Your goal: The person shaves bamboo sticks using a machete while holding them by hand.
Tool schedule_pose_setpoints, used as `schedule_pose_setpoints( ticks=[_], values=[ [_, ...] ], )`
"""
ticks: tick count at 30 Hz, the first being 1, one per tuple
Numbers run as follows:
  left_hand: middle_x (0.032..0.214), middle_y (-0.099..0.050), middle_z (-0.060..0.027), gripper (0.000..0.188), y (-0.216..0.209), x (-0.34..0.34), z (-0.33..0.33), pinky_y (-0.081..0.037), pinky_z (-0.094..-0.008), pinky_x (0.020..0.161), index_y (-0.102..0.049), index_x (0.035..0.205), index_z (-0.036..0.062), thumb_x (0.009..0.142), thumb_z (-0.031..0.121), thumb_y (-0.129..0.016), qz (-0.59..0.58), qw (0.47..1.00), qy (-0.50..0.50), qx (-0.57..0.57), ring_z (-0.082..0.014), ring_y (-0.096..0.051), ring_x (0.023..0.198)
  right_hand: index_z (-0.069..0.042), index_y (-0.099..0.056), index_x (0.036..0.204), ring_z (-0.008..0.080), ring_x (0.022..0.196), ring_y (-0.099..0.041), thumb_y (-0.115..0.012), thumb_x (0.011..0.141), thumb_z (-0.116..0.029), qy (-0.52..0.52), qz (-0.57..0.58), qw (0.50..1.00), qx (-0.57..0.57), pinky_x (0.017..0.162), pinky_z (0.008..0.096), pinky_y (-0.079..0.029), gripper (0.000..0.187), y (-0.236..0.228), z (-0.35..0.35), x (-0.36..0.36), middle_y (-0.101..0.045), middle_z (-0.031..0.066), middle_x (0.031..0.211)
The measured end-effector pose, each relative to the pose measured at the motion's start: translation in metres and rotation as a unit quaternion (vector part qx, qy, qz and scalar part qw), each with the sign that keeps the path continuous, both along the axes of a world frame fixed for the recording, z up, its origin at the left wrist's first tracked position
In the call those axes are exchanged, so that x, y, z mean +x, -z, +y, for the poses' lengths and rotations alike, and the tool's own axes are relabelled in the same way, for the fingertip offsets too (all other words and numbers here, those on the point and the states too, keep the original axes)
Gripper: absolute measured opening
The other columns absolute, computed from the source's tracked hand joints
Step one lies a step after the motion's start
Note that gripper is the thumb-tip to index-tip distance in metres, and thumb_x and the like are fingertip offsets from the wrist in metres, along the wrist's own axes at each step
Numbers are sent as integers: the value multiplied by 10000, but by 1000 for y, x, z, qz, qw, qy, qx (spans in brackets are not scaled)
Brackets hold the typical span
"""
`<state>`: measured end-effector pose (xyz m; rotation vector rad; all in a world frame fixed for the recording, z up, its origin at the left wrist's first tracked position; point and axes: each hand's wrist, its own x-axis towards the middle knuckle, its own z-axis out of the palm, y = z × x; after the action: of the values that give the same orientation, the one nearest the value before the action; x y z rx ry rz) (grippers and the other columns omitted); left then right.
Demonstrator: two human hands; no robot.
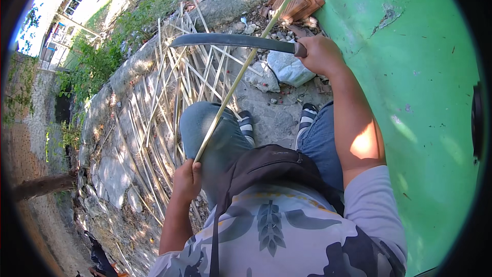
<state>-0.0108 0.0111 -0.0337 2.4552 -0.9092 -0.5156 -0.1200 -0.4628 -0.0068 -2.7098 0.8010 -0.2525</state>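
My left hand (187, 180) is closed around the lower end of a long, pale split-bamboo strip (225, 100). The strip slants up and away to the right, past my left knee. In my right hand (323, 55) is the handle of a machete (230, 40), gripped with the fingers wrapped round it. Its long dark blade points left and crosses the strip's upper part; whether the two touch I cannot tell. Many similar pale strips (154, 107) lie loosely heaped on the ground to the left of my legs.
Between and beyond my sandalled feet are a large whitish rock (290, 67) and rubble. Reddish hollow bricks (302, 2) are stacked at the far side. A green painted surface (410, 123) spreads along the right. A low stone edge (133, 66) and plants (95, 66) border the left.
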Motion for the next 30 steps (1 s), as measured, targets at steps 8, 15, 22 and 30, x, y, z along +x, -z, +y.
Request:
schedule_pose_setpoints(
  ticks=[8, 15, 22, 30],
  values=[
    [717, -581, -274, 353, -2, 3, -2, -451, -534, 629, -537, 878, -1, 1060, 300, -507, -10, 1000, 1, 21, -508, -591, 711, -123, -745, 1008, 351, 930, -708, -752, 829, -240, 80, 15, 997, -2, 804, 463, -552, 214, -11, -51, 1, -742, 156, 990],
    [694, -581, -267, 324, -6, -4, -4, -453, -516, 605, -531, 860, 1, 1050, 263, -517, 33, 999, -17, -1, -500, -598, 693, -104, -721, 932, 369, 853, -693, -767, 815, -221, 6, -24, 1000, -16, 743, 455, -543, 172, 10, -26, -5, -724, 136, 868],
    [690, -570, -264, 320, 1, 2, -2, -451, -521, 612, -524, 866, 0, 1051, 261, -517, -25, 1000, 10, 15, -508, -583, 690, -129, -744, 960, 363, 910, -705, -715, 837, -269, 132, -64, 986, 81, 806, 468, -557, 189, 26, -58, -6, -744, 141, 959],
    [723, -586, -274, 319, 0, -3, -2, -455, -526, 622, -542, 895, 0, 1058, 271, -499, -18, 1000, 0, 2, -511, -594, 709, -86, -708, 905, 350, 810, -702, -769, 830, -253, 13, -62, 998, -27, 727, 450, -543, 192, 7, -39, -11, -725, 147, 870]
  ],
)
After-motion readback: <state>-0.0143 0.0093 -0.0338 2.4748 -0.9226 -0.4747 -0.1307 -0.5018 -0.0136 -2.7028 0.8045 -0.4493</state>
